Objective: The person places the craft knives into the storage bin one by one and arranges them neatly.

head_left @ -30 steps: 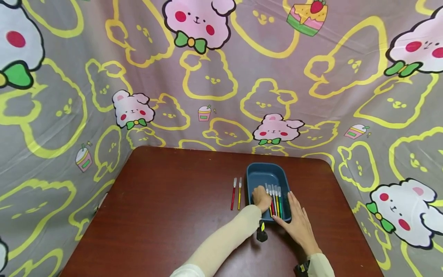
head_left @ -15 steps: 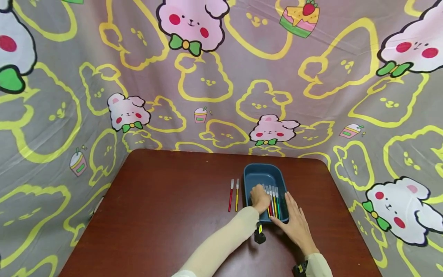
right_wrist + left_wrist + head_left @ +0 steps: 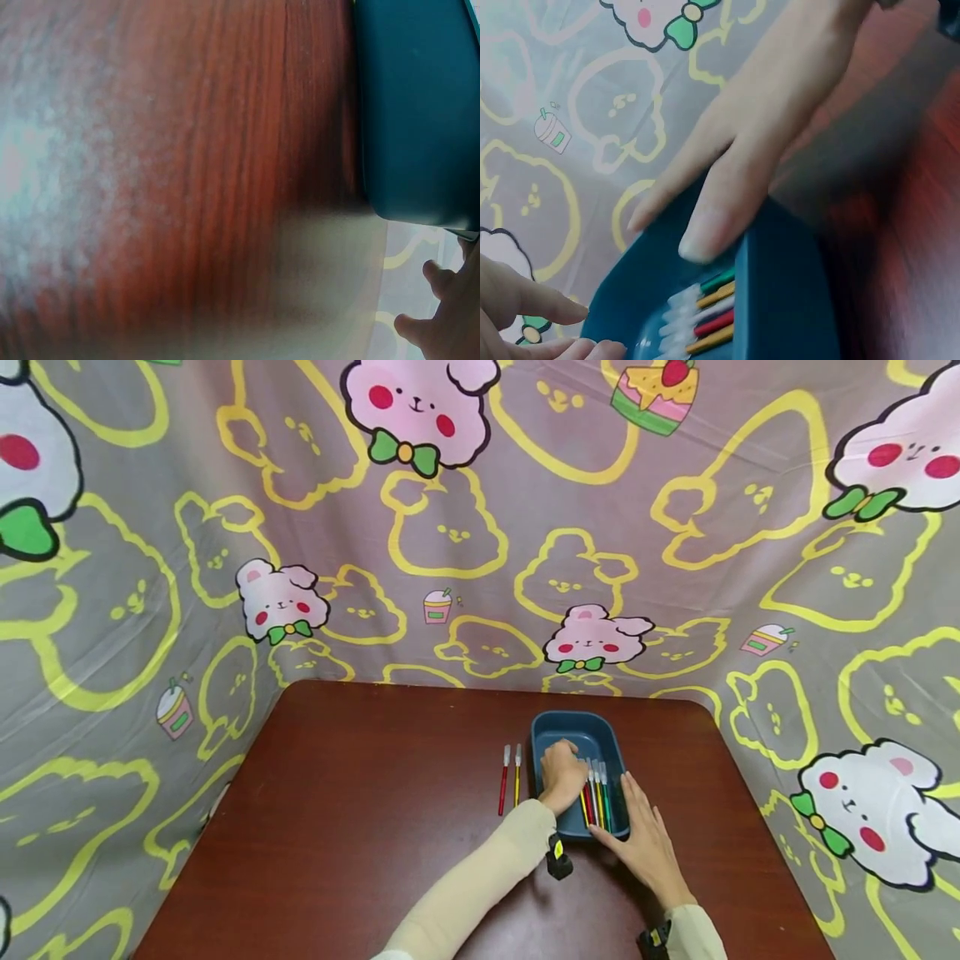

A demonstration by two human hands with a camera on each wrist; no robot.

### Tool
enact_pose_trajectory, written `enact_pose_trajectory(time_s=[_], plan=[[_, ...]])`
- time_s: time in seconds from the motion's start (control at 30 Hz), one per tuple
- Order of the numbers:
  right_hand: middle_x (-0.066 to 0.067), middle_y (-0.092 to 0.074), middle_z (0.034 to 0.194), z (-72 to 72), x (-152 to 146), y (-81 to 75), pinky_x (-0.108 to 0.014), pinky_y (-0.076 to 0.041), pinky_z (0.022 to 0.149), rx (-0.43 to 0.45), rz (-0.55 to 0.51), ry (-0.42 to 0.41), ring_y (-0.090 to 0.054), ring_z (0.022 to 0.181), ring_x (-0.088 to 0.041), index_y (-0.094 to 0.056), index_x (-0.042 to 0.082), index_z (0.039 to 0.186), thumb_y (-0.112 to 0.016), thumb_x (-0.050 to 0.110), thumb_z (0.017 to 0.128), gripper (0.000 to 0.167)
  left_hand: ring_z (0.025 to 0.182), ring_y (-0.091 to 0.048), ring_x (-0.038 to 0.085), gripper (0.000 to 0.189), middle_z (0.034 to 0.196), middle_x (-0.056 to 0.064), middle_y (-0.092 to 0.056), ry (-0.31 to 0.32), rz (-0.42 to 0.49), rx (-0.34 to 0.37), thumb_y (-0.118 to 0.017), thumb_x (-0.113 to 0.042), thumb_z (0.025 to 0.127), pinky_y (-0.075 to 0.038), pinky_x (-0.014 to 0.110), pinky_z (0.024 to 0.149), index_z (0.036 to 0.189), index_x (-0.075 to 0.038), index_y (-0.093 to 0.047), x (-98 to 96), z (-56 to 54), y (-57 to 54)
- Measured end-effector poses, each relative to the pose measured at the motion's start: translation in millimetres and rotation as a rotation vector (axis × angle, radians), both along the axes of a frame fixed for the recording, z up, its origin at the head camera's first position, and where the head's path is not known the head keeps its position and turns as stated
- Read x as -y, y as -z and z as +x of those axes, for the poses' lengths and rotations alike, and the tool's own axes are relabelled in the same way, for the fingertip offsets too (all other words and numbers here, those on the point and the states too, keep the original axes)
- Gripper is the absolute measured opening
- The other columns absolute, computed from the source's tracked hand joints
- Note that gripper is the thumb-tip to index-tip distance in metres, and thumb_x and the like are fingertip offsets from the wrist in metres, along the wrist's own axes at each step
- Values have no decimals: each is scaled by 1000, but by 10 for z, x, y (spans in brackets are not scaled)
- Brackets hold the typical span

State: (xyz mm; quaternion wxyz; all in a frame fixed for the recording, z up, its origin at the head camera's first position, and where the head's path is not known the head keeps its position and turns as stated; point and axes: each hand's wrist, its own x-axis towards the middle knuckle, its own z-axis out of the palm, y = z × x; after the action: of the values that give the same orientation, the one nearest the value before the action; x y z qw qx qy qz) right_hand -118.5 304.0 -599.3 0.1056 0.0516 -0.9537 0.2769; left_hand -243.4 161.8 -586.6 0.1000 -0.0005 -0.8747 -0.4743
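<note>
In the head view, my left hand (image 3: 562,774) is inside the blue tray (image 3: 542,720), left of a row of slim, coloured craft knives (image 3: 597,802) with clear caps. The left wrist view catches its fingers (image 3: 544,304) spaced apart by the far rim, with nothing seen between them. My right hand (image 3: 651,843) rests at the tray's near right corner, fingers straight along the outer side. Its thumb (image 3: 709,232) reaches over the rim above the knives. Left of the tray, a red craft knife (image 3: 504,783) and a yellow craft knife (image 3: 517,772) lie side by side.
A brown wooden table (image 3: 375,793) carries everything. Cloth printed with cartoon rabbits (image 3: 592,639) hangs around its back and sides. In the right wrist view, the tray's outer wall (image 3: 420,112) stands beside the wood grain.
My left hand has shifted toward the tray's back, loosening from its fist shape and uncovering more of the leftmost knife. The left sleeve has edged over the loose yellow knife's lower end. The right hand stays put.
</note>
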Motion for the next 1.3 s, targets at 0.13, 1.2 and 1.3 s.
enact_pose_trajectory(time_s=[0.13,1.2,1.3], plan=[[-22,-26,171,5,-5,8,-78,-22,114,-10,-5,3,-30,152,-46,-23,5,168,-81,50,88,109,69,-70,19,19,75,-5,-71,-25,-14,-44,-85,-10,78,-55,37,59,95,-10,-78,181,90,-197],[-21,-22,172,8,-22,3,-78,-20,115,38,-16,-2,-28,152,-49,-17,9,170,-80,54,88,112,88,-74,38,19,85,6,-77,-161,-23,167,-82,-7,81,-58,50,73,98,-4,-75,1193,261,-532],[-21,-23,172,18,-6,11,-78,-20,115,37,-17,2,-29,152,-48,-18,9,169,-81,53,88,112,88,-73,40,22,83,8,-75,-171,-28,182,-79,-6,78,-57,52,73,100,-3,-74,1263,277,-455]])
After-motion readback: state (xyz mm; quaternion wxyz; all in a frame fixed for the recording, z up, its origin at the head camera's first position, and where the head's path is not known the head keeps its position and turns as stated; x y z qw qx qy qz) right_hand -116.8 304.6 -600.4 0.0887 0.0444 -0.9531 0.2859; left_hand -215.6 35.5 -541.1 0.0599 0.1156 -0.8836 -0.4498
